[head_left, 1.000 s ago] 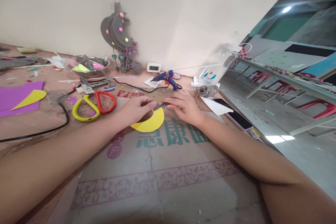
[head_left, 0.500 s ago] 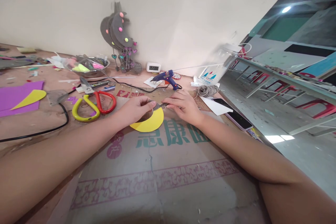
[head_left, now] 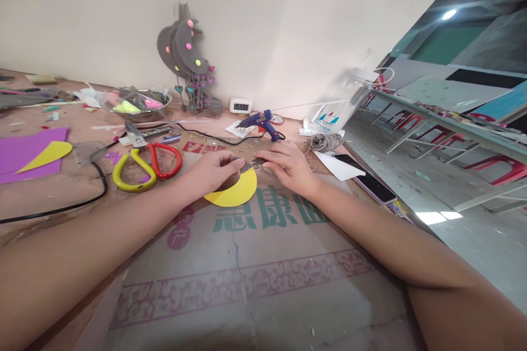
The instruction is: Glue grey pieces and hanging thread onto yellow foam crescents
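Note:
A yellow crescent piece [head_left: 236,192] with a dark grey part at its upper end lies on the printed cardboard sheet [head_left: 206,274]. My left hand [head_left: 216,171] pinches the crescent at its inner, upper side, thumb on top. To the right of it, my right hand [head_left: 290,167] holds a small dark piece [head_left: 259,160] between thumb and fingers, a short gap away from the crescent. What exactly that small piece is cannot be made out.
Scissors with yellow and red handles [head_left: 167,160] lie left of my hands. Behind are a blue glue gun [head_left: 263,120], a small clock [head_left: 241,105] and grey twine [head_left: 325,142]. A phone [head_left: 366,178] lies right; a metal bowl [head_left: 142,115] and purple sheets [head_left: 31,145] are left.
My right hand's fingertips and the small dark piece have parted slightly from the crescent's dark upper end, which now shows more. My left hand has stayed in place.

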{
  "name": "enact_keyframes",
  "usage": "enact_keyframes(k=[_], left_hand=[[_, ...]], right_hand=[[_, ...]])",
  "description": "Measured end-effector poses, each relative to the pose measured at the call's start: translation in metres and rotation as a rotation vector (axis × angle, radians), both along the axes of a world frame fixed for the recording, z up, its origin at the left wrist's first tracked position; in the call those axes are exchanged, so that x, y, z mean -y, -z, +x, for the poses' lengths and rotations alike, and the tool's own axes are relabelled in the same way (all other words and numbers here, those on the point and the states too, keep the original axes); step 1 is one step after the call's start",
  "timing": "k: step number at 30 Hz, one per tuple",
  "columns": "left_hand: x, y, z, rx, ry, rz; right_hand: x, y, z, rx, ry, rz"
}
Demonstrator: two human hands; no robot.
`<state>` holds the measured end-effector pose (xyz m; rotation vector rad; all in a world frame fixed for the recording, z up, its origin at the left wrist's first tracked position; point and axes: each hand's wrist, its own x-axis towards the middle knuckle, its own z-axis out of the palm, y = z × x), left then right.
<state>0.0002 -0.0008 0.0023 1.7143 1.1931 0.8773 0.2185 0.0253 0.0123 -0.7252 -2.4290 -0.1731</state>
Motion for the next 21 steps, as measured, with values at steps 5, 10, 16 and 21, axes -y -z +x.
enact_keyframes(k=[5,10,16,21], left_hand=[[-0.0001,-0.0009,0.0003,-0.023,0.010,0.016],[0.0005,-0.0013,0.0003,-0.043,0.012,0.040],[0.0014,-0.0021,0.0000,-0.038,0.028,0.035],[0.0015,-0.0018,0.0004,-0.027,0.031,0.027]], right_hand=[[0.0010,0.0001,-0.0010,0.062,-0.008,0.027],[0.0020,-0.0011,-0.0011,0.100,0.004,0.028],[0.0021,-0.0010,-0.0006,0.115,0.001,0.044],[0.0021,-0.0010,-0.0002,0.117,0.000,0.052]])
